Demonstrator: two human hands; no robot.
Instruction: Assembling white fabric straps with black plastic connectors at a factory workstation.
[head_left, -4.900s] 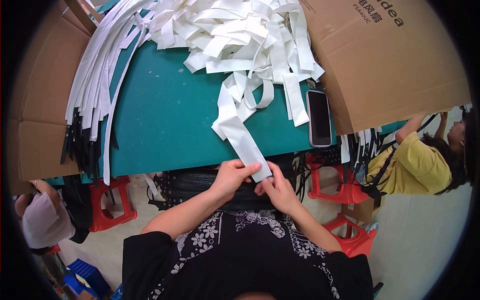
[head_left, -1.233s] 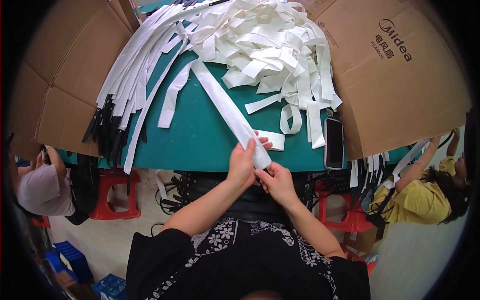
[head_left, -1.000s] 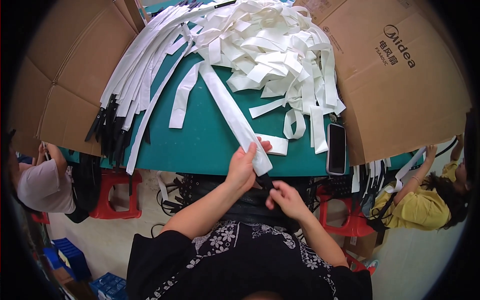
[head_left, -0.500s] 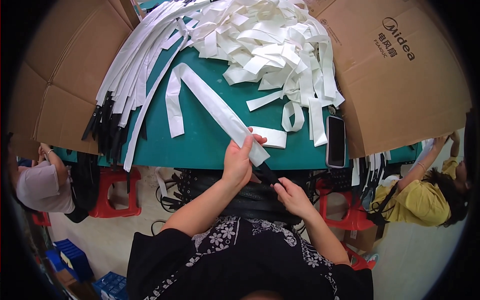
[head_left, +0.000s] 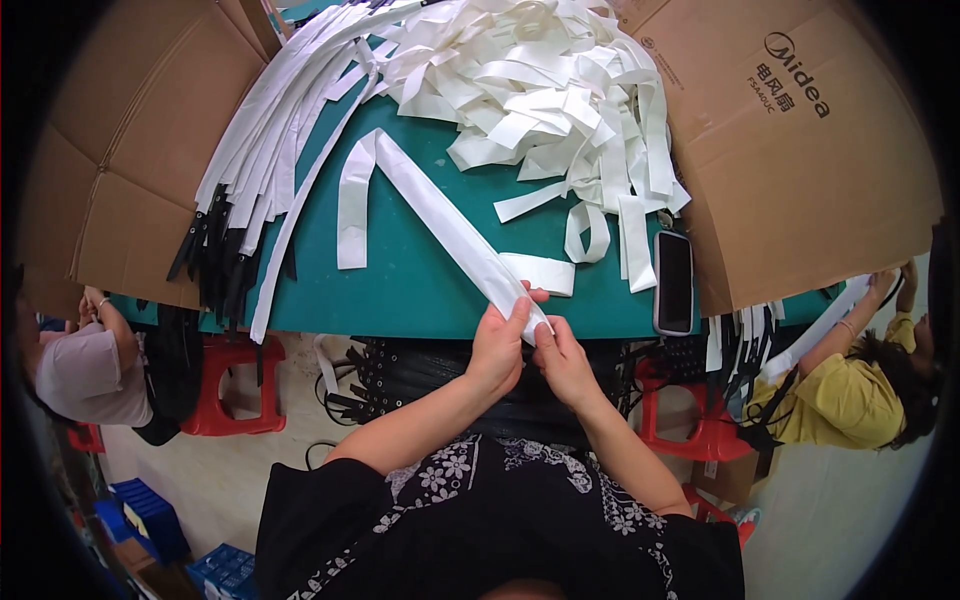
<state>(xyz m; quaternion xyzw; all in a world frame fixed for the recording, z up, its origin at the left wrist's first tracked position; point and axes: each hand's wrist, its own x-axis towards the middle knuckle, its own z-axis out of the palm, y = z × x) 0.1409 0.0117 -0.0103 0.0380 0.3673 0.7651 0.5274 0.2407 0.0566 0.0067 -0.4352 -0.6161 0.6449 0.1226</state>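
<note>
A long white paper or fabric sleeve (head_left: 440, 215) slants across the green table (head_left: 420, 300), its far end folded over and hanging toward me. My left hand (head_left: 500, 345) is closed around its near end, thumb on top. Right beside it, my right hand (head_left: 562, 362) pinches the tip of the same sleeve. The black strap is hardly visible here; the hands and sleeve hide it. Just behind my fingers lies a flat white folded strip (head_left: 540, 273). A big heap of loose white strips (head_left: 530, 90) covers the table's far side.
White-sleeved black straps (head_left: 250, 160) lie bunched at the left. A phone (head_left: 673, 283) rests near the right edge. Cardboard walls (head_left: 800, 190) flank the table. Black straps (head_left: 440, 385) hang below its front. One person (head_left: 90, 370) sits left, another (head_left: 840, 400) right, near red stools (head_left: 235, 385).
My hands have come together at the sleeve's near end, the left shifting right and nearer. The exposed black strap has gone from sight, and the sleeve's folded far end has shifted slightly.
</note>
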